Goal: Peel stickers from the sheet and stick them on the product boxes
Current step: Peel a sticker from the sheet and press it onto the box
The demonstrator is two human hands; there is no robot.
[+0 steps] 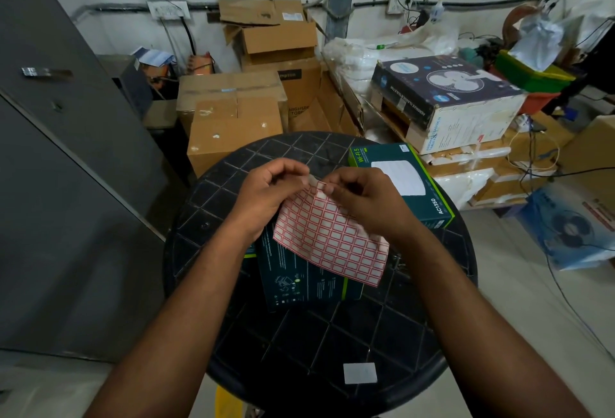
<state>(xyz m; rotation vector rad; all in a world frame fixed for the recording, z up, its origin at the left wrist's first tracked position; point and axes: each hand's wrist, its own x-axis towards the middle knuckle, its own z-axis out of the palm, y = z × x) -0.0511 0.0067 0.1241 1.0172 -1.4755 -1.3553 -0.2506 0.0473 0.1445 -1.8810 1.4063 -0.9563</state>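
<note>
Here, red-gridded sticker sheet [329, 234], top corner pinched

Worktop [382, 334]: round, black, moulded top with a diamond grid of raised lines; surface scuffed and dusty at the far side.

On it:
- Near box [299, 281], dark teal with lime edge, lying flat at centre, printed back face up, white diagrams and small text showing.
- Far box [429, 198], same teal and lime colours, lying flat at the right far edge, marked "Wi-Fi 5" and "AC1350", white product picture on top; one corner appears to reach past the rim.
- White label [359, 373], small, rectangular, lying flat near the front edge, well apart from both boxes.
</note>
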